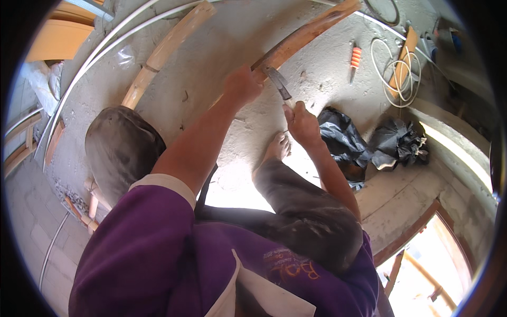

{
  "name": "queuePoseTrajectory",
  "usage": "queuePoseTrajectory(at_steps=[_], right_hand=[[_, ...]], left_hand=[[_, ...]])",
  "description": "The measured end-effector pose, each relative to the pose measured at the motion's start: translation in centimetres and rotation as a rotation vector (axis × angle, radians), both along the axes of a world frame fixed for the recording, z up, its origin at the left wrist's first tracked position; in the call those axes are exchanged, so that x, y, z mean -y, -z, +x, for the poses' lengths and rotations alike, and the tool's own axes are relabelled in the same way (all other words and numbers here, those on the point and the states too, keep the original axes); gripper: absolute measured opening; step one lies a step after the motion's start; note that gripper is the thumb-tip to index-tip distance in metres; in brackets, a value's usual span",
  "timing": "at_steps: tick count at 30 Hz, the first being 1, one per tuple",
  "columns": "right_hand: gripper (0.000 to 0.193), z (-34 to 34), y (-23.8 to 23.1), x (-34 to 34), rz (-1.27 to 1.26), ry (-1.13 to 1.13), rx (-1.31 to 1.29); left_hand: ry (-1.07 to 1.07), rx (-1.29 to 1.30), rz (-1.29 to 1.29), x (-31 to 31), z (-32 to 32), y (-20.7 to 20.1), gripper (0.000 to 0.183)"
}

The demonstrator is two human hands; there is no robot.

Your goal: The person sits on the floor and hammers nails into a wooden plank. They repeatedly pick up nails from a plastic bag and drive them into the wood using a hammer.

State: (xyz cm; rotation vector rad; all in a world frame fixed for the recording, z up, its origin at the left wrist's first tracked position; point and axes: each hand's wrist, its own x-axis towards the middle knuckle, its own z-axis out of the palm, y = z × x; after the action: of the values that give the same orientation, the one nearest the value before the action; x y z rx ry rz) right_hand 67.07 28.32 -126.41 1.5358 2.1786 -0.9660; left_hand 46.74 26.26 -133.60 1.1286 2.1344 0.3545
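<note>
My left hand [243,85] is closed around the near end of a long brown split piece of bamboo [311,33], which slants up and away to the right. In my right hand [302,124] is the pale handle of a knife [280,84] with a short, slightly curved metal blade. The blade's tip is at the bamboo's near end, just right of my left hand; whether it touches or cuts in, I cannot tell. My left fingers are partly hidden behind the hand.
A bamboo pole [158,57] lies left, beside my knee. White tubing [100,48] curves along the far left. Right of the bamboo lie a tool with an orange-banded handle [356,57], coiled white cable [396,68] over a board, and black plastic bags [343,136]. My bare foot [278,146] is below.
</note>
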Motion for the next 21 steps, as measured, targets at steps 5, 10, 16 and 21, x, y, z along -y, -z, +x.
queuePoseTrajectory(at_steps=[5,10,16,21], right_hand=[[0.043,-0.4,-5.2,-0.7,0.231,0.082,-0.305],[0.043,0.8,-2.5,0.1,0.211,0.008,-0.276],[0.043,-1.3,-4.9,-1.3,0.104,-0.079,-0.104],[0.041,0.5,-4.0,0.4,0.272,0.109,-0.702]], left_hand=[[-0.011,0.083,-0.180,0.7,-0.8,-2.4,0.053],[-0.046,0.001,-0.080,-0.1,-0.1,-1.2,0.038],[-0.029,-0.059,0.023,1.3,0.0,-0.6,0.037],[-0.053,0.035,-0.071,0.3,-0.5,-1.6,0.039]])
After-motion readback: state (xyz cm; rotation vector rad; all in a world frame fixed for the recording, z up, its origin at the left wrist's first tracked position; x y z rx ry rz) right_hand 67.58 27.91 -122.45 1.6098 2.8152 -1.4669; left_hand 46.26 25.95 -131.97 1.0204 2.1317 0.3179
